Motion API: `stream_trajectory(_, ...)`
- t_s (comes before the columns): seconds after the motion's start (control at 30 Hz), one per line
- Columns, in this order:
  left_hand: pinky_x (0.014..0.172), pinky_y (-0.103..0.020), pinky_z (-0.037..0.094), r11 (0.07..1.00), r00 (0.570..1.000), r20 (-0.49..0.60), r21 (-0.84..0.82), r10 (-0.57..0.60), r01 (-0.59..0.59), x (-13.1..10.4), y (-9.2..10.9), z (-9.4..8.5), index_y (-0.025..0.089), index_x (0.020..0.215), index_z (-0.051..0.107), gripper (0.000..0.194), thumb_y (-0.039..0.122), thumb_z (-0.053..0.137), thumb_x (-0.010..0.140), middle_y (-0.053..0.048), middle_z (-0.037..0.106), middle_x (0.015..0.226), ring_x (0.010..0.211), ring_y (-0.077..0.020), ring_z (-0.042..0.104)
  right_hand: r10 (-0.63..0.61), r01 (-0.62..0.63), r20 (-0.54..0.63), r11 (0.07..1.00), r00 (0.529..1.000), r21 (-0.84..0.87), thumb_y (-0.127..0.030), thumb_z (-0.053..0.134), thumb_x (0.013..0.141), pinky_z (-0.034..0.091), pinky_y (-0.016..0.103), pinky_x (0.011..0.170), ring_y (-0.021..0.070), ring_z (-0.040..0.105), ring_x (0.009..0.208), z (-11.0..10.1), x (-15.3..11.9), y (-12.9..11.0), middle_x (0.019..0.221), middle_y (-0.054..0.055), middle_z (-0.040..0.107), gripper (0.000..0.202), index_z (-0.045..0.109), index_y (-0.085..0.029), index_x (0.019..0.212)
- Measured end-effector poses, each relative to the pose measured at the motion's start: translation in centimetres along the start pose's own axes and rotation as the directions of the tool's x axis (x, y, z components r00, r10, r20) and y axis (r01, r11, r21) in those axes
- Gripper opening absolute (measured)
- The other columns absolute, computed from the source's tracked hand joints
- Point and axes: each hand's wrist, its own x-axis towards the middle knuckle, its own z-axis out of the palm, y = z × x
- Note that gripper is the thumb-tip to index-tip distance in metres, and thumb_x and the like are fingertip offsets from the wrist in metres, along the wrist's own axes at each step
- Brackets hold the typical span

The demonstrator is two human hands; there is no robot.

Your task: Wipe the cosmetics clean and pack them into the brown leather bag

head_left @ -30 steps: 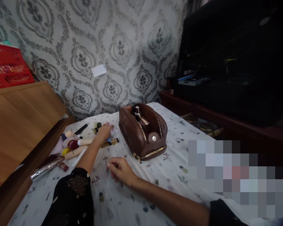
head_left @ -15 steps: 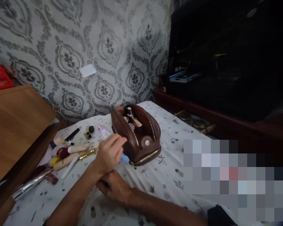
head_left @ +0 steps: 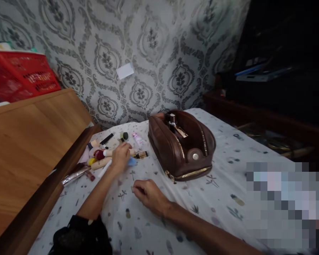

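Some cosmetics [head_left: 182, 132] are being held inside the brown bag [head_left: 166, 150], tubes [head_left: 101, 163] being left outside; the left hand [head_left: 120, 157] shows no tellable grip, the right hand [head_left: 151, 196] being held curled.

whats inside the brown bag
In the bag, a silver-capped item and a gold item show near the top; the bag's sides hide whatever lies lower.

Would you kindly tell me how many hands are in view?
2: the left hand is at the cosmetics, and the right hand is over the patterned cloth, nearer the camera than the brown bag. The pixelated patch might hide others.
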Motion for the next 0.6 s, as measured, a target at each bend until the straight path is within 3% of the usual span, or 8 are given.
stream_trajectory(0.1, 0.093, -0.036, 0.048, 0.986, 0.983, -0.085, 0.007, -0.166, 0.167, 2.4, -4.5, -1.1, 0.02, 0.092, 0.068, 0.029, 0.006, 0.045, 0.081, -0.006, 0.069, 0.103, 0.099, -0.0225, 0.063, 0.01, -0.01, 0.016, 1.0, 1.0, 0.004, -0.024, 0.047, 0.089, 0.025, 0.024, 0.054, 0.0097, 0.032, 0.052, 0.0, 0.0, -0.1, 0.053, -0.006, 0.036, 0.03, 0.042, -0.019, 0.06)
stream_trajectory(0.27, 0.095, -0.034, 0.046, 0.927, 0.911, -0.172, -0.044, -0.375, 0.373, 5.4, -10.5, -3.2, 0.017, 0.091, 0.071, 0.028, 0.004, 0.048, 0.081, -0.008, 0.073, 0.102, 0.104, -0.0226, 0.063, 0.016, -0.016, 0.026, 1.0, 1.0, 0.007, -0.029, 0.043, 0.09, 0.027, 0.025, 0.056, 0.0113, 0.036, 0.054, 0.0, 0.1, 0.1, 0.055, -0.004, 0.04, 0.03, 0.041, -0.02, 0.062)
stream_trajectory(0.4, 0.095, -0.037, 0.047, 0.872, 0.841, -0.232, -0.124, -0.489, 0.473, 5.7, -14.7, -5.3, 0.015, 0.095, 0.071, 0.022, 0.009, 0.053, 0.087, -0.008, 0.073, 0.102, 0.103, -0.0219, 0.064, 0.023, -0.023, 0.017, 0.999, 1.0, 0.024, -0.032, 0.043, 0.09, 0.028, 0.025, 0.055, 0.0118, 0.037, 0.055, 0.0, 0.2, 0.3, 0.055, -0.004, 0.038, 0.032, 0.039, -0.021, 0.06)
stream_trajectory(0.47, 0.094, -0.04, 0.05, 0.847, 0.807, -0.257, -0.172, -0.532, 0.504, 5.5, -16.6, -6.6, 0.014, 0.103, 0.069, 0.017, 0.018, 0.057, 0.091, -0.008, 0.07, 0.107, 0.103, -0.0214, 0.064, 0.024, -0.024, 0.015, 0.999, 1.0, 0.032, -0.034, 0.043, 0.091, 0.028, 0.025, 0.054, 0.0118, 0.037, 0.054, 0.0, 0.2, 0.3, 0.054, -0.004, 0.038, 0.033, 0.039, -0.021, 0.06)
stream_trajectory(0.6, 0.087, -0.043, 0.056, 0.807, 0.777, -0.238, -0.271, -0.584, 0.524, 4.4, -19.3, -8.3, 0.015, 0.12, 0.06, 0.034, 0.037, 0.06, 0.094, -0.009, 0.063, 0.119, 0.102, -0.0209, 0.064, 0.028, -0.029, 0.033, 0.999, 0.999, 0.037, -0.034, 0.042, 0.092, 0.029, 0.025, 0.054, 0.0117, 0.038, 0.054, -0.1, 0.1, 0.1, 0.054, -0.004, 0.039, 0.033, 0.04, -0.021, 0.061)
